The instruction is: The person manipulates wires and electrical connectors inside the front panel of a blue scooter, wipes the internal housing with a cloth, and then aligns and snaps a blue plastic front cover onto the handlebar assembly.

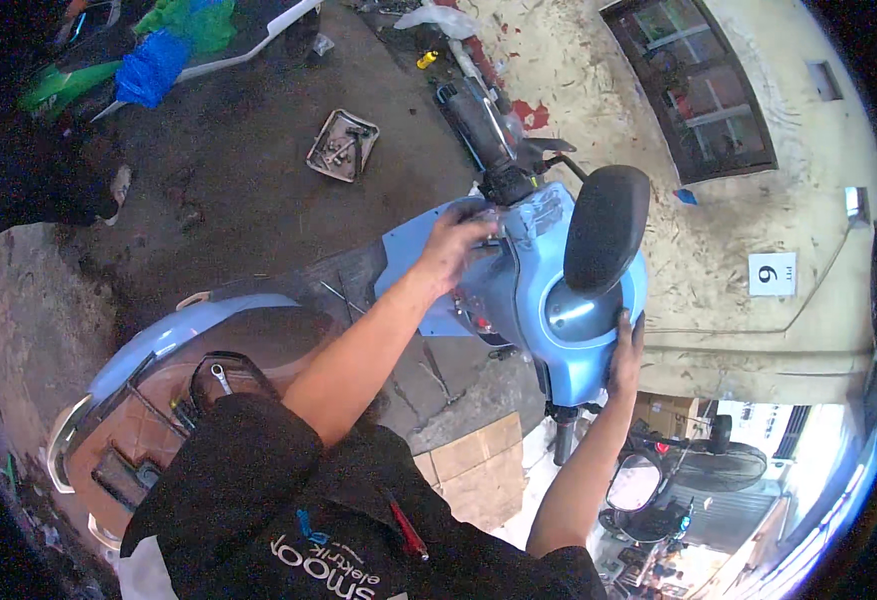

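Note:
A light blue scooter handlebar cover [530,285] with a round headlight [570,312] sits between my hands. My left hand [458,245] has its fingers bent round the cover's near left edge, where some are hidden and slightly blurred. On the far right side, my right hand [626,355] grips the cover beside the headlight, thumb along its face. A black mirror [606,230] stands over the headlight, partly covering it. One black handlebar grip [564,440] sticks out below the cover. Wires and small red parts [480,318] show in the gap under my left wrist.
A metal tray [343,147] with tools lies on the dark floor. On the brown scooter seat [258,345] side are a wrench [220,378] and black parts. Cardboard [488,470], a fan [723,465] and another mirror [635,483] are to the right. A stained wall [718,240] stands beyond.

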